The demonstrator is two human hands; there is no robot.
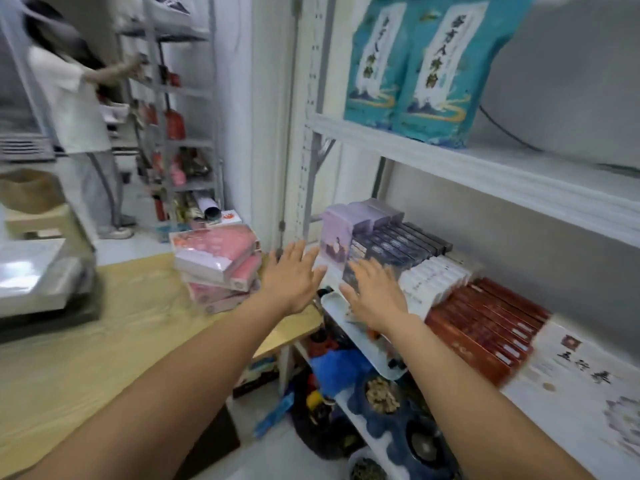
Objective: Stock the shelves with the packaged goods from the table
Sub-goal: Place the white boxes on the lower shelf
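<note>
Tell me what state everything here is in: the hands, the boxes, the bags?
left hand: open, fingers spread, holding nothing.
right hand: open, fingers straight, near the purple box; touch unclear.
pink boxes: stacked unevenly on the table, not yet shelved.
purple box: standing upright at the middle shelf's left end.
red boxes: lying in a row on the middle shelf.
teal bags: standing upright on the upper shelf.

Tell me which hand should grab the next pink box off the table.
Probably left: the left hand is open beside the pink boxes on the table; the right hand is farther off, at the purple boxes on the shelf.
</note>
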